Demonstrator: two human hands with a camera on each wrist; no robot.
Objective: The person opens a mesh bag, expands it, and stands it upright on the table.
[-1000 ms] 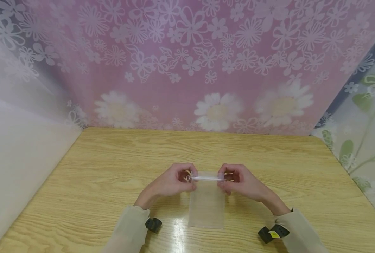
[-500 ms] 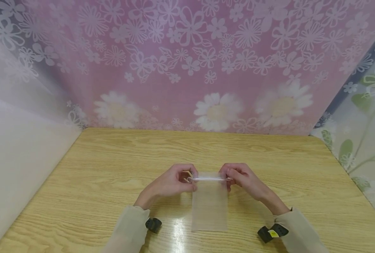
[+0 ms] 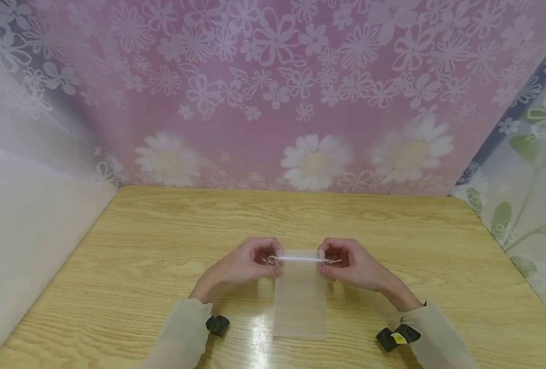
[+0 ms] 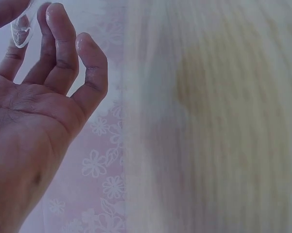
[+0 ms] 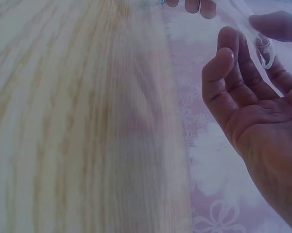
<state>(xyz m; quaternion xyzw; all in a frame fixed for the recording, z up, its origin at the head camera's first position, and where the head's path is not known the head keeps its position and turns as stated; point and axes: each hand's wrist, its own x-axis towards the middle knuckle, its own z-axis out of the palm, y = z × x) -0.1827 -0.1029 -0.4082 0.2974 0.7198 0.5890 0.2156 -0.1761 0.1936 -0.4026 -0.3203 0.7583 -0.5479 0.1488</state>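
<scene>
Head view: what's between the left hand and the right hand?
A translucent pouch spans the gap, its top sides pinched by the left hand and the right hand; a white band crosses it near the top. The head view shows this.

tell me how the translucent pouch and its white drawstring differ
The translucent pouch shows the wooden table through it; the white drawstring looks brighter, more solid. The pouch is a rectangle; the drawstring, a thin line across its upper part. The pouch stops at its sides; the drawstring pokes past both. Both stretch between the left hand and right hand.
</scene>
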